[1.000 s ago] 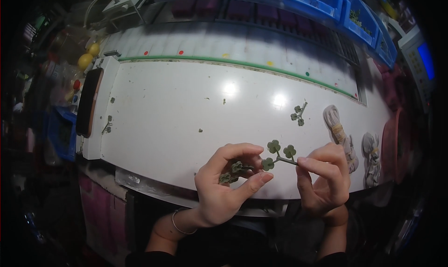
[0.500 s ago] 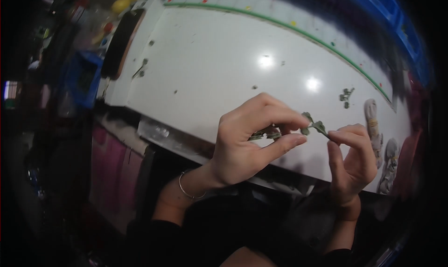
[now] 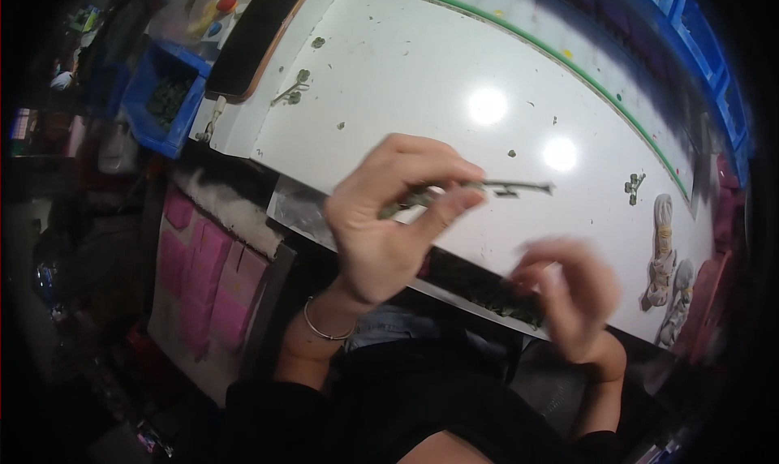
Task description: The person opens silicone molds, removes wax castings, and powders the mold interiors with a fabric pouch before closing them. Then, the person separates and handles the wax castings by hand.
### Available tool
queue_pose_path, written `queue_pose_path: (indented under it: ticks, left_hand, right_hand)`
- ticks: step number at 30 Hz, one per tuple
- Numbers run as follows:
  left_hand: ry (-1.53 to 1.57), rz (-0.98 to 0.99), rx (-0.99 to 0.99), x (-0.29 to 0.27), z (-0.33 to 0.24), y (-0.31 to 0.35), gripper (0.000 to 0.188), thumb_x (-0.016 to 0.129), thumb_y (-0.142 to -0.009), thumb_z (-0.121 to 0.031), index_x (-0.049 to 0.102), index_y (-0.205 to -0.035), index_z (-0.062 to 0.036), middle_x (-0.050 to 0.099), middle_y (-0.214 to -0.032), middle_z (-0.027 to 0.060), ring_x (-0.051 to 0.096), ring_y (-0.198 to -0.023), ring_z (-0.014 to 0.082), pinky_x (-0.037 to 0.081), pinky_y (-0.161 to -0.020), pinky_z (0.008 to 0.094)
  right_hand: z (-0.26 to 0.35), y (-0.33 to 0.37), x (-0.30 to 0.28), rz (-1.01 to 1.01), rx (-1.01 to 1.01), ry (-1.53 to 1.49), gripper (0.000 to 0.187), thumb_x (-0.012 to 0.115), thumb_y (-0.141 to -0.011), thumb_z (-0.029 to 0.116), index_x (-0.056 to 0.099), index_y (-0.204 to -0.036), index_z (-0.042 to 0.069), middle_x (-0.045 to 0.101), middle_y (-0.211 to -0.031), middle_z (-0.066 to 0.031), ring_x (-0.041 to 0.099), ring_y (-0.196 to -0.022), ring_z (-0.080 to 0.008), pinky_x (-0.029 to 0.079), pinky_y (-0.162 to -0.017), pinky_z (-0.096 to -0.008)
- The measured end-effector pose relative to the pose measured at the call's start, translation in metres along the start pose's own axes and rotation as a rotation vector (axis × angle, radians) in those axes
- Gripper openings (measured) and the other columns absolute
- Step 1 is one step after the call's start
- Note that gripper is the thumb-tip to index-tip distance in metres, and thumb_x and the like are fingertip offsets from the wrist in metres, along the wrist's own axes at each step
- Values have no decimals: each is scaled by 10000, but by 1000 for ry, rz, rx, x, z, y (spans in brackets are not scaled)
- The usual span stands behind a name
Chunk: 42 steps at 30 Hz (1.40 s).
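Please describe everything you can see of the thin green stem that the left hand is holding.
The stem is a thin, dull green stick, perhaps plastic, with small nubs near its far end. It lies nearly level above the white table. The left hand pinches one end between thumb and fingers; the other end points free toward the person's right. More green pieces seem bunched inside that grip. The right hand, blurred, is below and apart from it. Motion blur hides finer detail.
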<state>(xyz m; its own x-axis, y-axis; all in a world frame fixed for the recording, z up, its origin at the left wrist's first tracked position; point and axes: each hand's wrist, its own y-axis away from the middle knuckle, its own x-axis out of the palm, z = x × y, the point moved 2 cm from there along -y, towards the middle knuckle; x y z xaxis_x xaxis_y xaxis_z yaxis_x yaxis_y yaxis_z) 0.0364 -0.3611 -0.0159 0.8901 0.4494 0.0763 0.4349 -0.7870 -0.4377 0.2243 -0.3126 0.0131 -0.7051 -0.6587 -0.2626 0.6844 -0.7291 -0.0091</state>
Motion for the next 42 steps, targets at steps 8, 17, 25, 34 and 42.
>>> queue_pose_path:
  ticks: [8,17,25,34,42]
  left_hand:
    - [88,-40,-290,-10,0,3,142,653,-813,-28,620,-938,30,629,-778,70,591,-665,66,480,-550,169]
    - [86,93,-282,15,-14,3,155,654,-763,63,645,-917,44,615,-875,105,599,-759,116,490,-653,209]
    - [32,196,-231,41,-33,-7,138,678,-704,50,646,-838,37,600,-804,115,582,-698,136,460,-610,220]
    - [44,326,-266,66,-44,-7,138,663,-701,67,665,-835,36,597,-809,112,599,-712,144,487,-620,224]
    - [102,398,-293,67,-42,-4,205,652,-743,78,664,-940,19,604,-872,102,616,-769,137,508,-645,226]
  right_hand:
    - [-72,-11,91,789,289,536,274,458,-782,39,488,-1045,-29,568,-868,-223,577,-803,-373,471,-686,-423]
    - [-80,5,86,547,73,368,239,413,-808,35,493,-1025,-24,560,-934,-255,555,-861,-419,460,-694,-450]
    - [28,16,-27,-5,22,110,236,605,-793,8,585,-1025,45,654,-832,-105,662,-718,-225,523,-590,-275]
    - [27,17,-45,-152,-225,176,300,653,-731,-66,602,-1006,41,630,-714,-110,625,-559,-215,481,-471,-277]
    - [21,20,-44,-266,-375,172,264,661,-729,-101,579,-973,-39,636,-693,-110,600,-490,-144,466,-415,-216]
